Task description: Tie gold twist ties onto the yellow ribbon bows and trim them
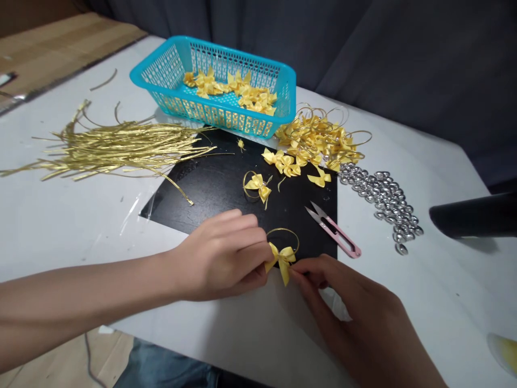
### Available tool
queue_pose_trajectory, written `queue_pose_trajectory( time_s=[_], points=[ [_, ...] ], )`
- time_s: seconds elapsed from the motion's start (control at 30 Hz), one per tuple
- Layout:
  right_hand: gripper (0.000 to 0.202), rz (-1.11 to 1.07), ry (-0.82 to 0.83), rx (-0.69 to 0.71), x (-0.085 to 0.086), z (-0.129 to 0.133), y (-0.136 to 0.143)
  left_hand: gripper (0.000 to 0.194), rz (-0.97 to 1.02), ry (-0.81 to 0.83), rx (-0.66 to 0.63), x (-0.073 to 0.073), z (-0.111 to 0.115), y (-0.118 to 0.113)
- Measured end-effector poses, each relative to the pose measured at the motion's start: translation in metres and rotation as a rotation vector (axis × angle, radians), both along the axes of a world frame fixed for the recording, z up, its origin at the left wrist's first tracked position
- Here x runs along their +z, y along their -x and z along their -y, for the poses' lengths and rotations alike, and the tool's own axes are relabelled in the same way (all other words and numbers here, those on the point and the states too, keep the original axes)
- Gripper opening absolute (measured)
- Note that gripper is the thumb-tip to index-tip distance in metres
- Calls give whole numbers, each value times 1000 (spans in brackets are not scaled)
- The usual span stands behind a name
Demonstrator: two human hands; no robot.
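yellow ribbon bow [283,260] sits at the near edge of the black mat [218,188], pinched between both hands, with a thin gold wire loop [283,233] rising from its knot toward the far side of the table. going left to right: the left hand [220,262] comes in from the left with its forearm lying across the white table [60,215], fingers curled almost closed, thumb and forefinger tips nipping the left wing of the bow. the bow lies just at those fingertips, its wings spread roughly left to right and its tails hanging toward the person. the right hand [355,318] reaches up from the lower right, fingers bent, its tips touching the right wing or the knot; which one i cannot tell, since the fingertips cover that spot. both hands are equally close to the bow, one on each side.

farther back, left to right: a sheaf of gold wire strips [117,146], a blue basket [177,99] with finished yellow bows in it, another looped bow [258,186] lying loose on the mat, a heap of bows with wire loops [319,141], pink thread snips [335,231] just beyond the right hand, and a scatter of small silver pieces [382,199] whose shape is too small to make out. a dark object [476,215] is cut off at the right edge, and a pale yellowish thing [504,353] at the lower right corner is blurred.
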State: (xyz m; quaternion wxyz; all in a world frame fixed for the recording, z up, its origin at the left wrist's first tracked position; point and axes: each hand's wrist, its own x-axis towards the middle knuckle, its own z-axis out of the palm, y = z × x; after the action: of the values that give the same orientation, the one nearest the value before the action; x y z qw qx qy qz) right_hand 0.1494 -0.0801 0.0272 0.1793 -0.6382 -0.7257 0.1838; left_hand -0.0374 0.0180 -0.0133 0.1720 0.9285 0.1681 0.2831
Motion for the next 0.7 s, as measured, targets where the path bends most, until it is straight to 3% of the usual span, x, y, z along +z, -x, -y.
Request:
queue_pose_trajectory(
  time_s=[0.33,0.7],
  points=[
    [23,8,1,11,0,0,0,18,7,-17,9,-1,0,-1],
    [9,-121,-161,-58,-12,1,9,13,74,-14,41,5,-2,2]
  ],
)
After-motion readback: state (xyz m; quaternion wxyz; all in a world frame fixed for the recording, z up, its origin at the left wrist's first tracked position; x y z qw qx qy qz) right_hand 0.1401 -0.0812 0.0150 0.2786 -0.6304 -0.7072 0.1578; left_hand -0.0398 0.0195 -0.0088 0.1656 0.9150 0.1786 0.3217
